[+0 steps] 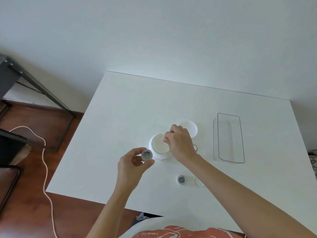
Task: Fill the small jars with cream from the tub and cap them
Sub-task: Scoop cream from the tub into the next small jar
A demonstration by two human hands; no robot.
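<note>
Left hand: I see it holding a small jar, mouth up, just left of the tub
Right hand: fingers curled over the tub's cream, nearer it; whether it holds a tool I cannot tell

Right hand: curled fingers over the open tub; whatever they pinch is hidden, too small to tell. Hand covers tub's right rim and part of the big lid behind the knuckles. Dark loop beside the wrist, mostly hidden. Left hand: small jar between thumb and fingers, lower wall hidden, contents unclear. Both forearms cut off at bottom edge.
</note>
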